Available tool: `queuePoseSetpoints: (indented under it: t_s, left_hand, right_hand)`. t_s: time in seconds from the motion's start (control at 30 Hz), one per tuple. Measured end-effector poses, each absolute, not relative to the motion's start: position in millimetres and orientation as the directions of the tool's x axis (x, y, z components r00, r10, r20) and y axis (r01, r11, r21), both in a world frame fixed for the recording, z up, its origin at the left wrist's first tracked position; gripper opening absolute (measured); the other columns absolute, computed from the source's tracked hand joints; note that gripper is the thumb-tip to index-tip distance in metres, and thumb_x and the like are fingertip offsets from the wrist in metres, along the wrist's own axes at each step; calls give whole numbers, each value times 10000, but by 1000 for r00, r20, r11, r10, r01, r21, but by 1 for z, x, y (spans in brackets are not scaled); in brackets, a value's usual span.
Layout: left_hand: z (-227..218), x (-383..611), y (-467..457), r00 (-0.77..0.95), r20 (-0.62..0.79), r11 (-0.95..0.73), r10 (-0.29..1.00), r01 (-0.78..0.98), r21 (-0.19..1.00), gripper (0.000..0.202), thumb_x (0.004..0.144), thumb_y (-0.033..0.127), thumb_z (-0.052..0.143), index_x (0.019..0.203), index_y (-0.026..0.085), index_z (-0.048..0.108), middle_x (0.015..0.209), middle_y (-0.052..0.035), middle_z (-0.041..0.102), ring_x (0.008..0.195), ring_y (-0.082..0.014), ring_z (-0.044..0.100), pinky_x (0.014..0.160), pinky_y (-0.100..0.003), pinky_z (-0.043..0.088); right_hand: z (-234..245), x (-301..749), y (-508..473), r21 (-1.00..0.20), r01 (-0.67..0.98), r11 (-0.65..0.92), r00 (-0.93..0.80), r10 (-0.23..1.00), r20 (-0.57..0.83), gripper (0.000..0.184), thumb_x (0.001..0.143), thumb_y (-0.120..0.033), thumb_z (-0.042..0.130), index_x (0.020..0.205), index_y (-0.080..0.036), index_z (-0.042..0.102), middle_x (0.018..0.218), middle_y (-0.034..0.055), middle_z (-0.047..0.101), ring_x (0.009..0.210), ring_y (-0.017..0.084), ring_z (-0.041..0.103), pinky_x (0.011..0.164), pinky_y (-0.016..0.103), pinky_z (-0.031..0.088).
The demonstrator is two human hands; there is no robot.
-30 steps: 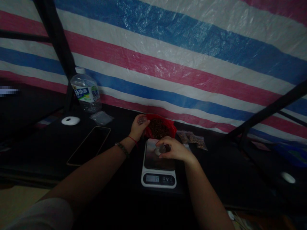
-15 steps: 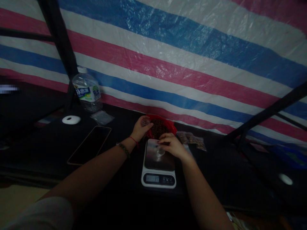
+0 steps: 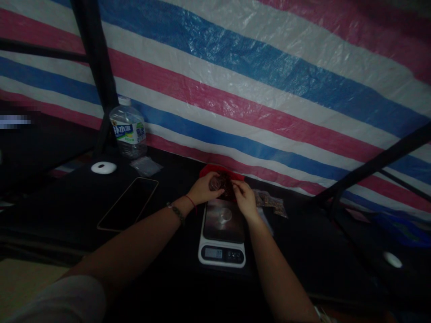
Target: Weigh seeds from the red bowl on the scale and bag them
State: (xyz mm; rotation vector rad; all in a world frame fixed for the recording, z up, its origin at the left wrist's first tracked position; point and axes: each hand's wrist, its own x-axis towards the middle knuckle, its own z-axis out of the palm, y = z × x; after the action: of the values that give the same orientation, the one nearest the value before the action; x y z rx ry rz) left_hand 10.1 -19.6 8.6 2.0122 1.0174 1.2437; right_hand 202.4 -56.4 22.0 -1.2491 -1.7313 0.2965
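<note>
My left hand (image 3: pixel 204 189) and my right hand (image 3: pixel 245 198) meet over a red bag (image 3: pixel 215 171) of dark brown bits at the back of the table. The left hand's fingers curl round a small clear round thing (image 3: pixel 215 182), perhaps a cup or lid. The right hand's fingers are pinched just right of it, above the bag; what they hold is too dim to name. Just in front of both hands stands a white kitchen scale (image 3: pixel 222 237) with a shiny plate. A small round piece (image 3: pixel 225 216) lies on that plate.
A phone (image 3: pixel 128 209) lies flat left of the scale. Behind it are a water bottle (image 3: pixel 128 132), a small clear bag (image 3: pixel 146 165) and a white round device (image 3: pixel 103 168). Filled small bags (image 3: pixel 270 201) lie right of the red bag. Black poles and a striped tarp stand behind.
My right hand left the scale plate and moved back to the red bag, beside the left hand. A small round piece stays on the plate. The view shifted slightly.
</note>
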Motion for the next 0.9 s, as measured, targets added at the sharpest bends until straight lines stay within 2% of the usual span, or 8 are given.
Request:
queuePoseSetpoints:
  t_s: [0.13,0.23,0.37,0.47,0.57,0.67,0.8,0.9]
  left_hand:
    - [19,10,-26,421,493,-647,761,456,611,601,658,394,713,1191,191,521,1096,-91,647,986,-261,628,863,-368,483]
    - [22,12,-28,451,506,-678,735,495,543,662,644,392,720,1235,189,500,1122,-108,639,1021,-289,618,891,-393,474]
    - [20,14,-29,425,557,-700,714,456,549,775,636,382,731,1317,170,429,1202,-126,600,1063,-293,595,934,-424,460]
    - [18,11,-28,389,581,-698,715,345,627,870,644,406,737,1379,159,342,1265,-139,557,1097,-277,580,954,-414,460]
    - [14,7,-25,420,576,-691,701,202,694,753,748,343,649,1396,157,312,1221,-130,587,1068,-241,601,941,-393,475]
    - [11,7,-23,428,580,-685,694,145,714,621,772,315,622,1333,152,414,1259,-137,574,1125,-251,576,983,-405,450]
    - [10,12,-24,416,546,-646,727,145,750,454,761,295,648,1183,156,556,1140,-101,643,1015,-220,625,913,-364,493]
    - [11,15,-25,369,552,-637,748,163,754,361,749,315,677,1070,163,617,1041,-79,668,934,-203,637,846,-340,510]
  right_hand:
    - [31,190,-67,-694,520,498,-200,861,468,229,856,-296,556,1041,-234,676,1018,64,683,934,196,626,829,338,493]
    - [38,180,-72,-667,498,555,-325,832,449,160,816,-263,614,952,-229,691,945,54,677,873,184,624,779,316,494]
    - [50,180,-70,-608,506,612,-354,790,501,75,808,-204,604,811,-203,680,842,44,649,822,174,604,745,303,480]
    - [60,190,-67,-572,558,602,-209,768,605,105,846,-214,549,815,-201,649,827,41,629,812,174,583,744,307,469]
    - [70,200,-64,-524,592,612,-223,750,623,120,865,-223,518,824,-200,628,821,39,622,798,172,575,739,304,464]
    - [70,204,-61,-509,573,643,-318,746,584,120,862,-223,515,835,-202,630,842,39,640,827,176,587,770,309,468]
    - [52,204,-61,-660,495,565,-142,802,580,127,854,-262,526,903,-214,634,892,45,659,856,180,609,796,322,490]
    - [35,203,-63,-805,328,495,-12,854,520,321,811,-304,591,1124,-232,586,932,49,668,833,178,634,770,320,517]
